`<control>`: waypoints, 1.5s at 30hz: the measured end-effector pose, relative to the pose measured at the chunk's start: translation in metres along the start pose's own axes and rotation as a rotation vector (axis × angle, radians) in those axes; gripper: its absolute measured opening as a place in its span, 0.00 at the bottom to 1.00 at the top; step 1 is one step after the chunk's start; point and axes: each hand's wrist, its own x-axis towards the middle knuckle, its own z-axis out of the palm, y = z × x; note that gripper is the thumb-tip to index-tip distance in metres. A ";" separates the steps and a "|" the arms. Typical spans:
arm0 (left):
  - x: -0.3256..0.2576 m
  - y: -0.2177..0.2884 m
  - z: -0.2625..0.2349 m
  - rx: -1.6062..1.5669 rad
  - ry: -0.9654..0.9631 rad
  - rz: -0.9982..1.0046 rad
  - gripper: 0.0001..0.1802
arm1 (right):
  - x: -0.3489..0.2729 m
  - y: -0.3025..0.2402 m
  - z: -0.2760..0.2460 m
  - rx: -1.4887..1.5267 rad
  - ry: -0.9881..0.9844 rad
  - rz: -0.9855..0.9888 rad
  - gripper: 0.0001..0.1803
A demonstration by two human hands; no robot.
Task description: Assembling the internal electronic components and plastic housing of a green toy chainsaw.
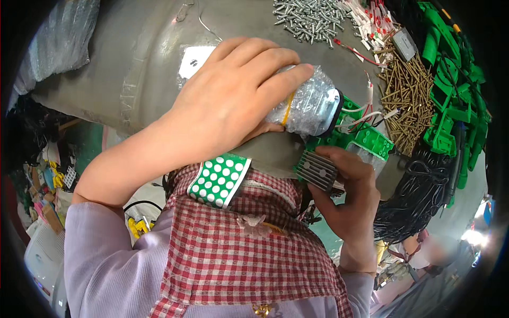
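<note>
1. Gripping a bundle [313, 108] in bubble plastic, the left hand [228, 100] curls around it from above, beyond the near edge of the surface [154, 69]; a yellow band circles the bundle, and its dark-rimmed end faces right.
2. Between thumb and fingers, the right hand [352, 180] holds a ribbed grey block [316, 170] at the near edge, beside the green case [374, 142]; whether block and case are joined, I cannot tell.
3. The work looks partway along. Done, it seems: the bundle is wrapped and banded, and wires [354, 123] run near its end and the case. Their exact joints are too small to make out.
4. Apparently left: the case looks open, and silver screws [310, 18] by the far edge and brass screws [405, 98] toward the right lie loose in piles.
5. Room is tightest on the right: brass screws, green parts [450, 95] along the right edge, and black cables [419, 196] at the near right corner crowd that side.
6. The widest bare stretch runs left of the left hand, up to plastic film [66, 37] at the far left corner. A dotted sheet [220, 180] lies against the apron [249, 249] at the near edge.
</note>
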 end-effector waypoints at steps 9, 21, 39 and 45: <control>-0.001 -0.003 0.005 0.015 0.049 0.026 0.41 | -0.005 0.010 0.016 -0.070 0.141 -0.103 0.35; 0.000 -0.005 0.007 0.042 0.065 0.050 0.42 | 0.016 -0.014 -0.001 -0.344 -0.015 -0.141 0.29; 0.012 -0.007 -0.009 -0.022 -0.117 -0.026 0.43 | 0.074 -0.017 0.032 0.080 -0.112 -0.622 0.09; 0.056 -0.045 -0.048 0.102 0.126 0.037 0.13 | 0.075 -0.015 0.032 0.068 -0.045 -0.636 0.07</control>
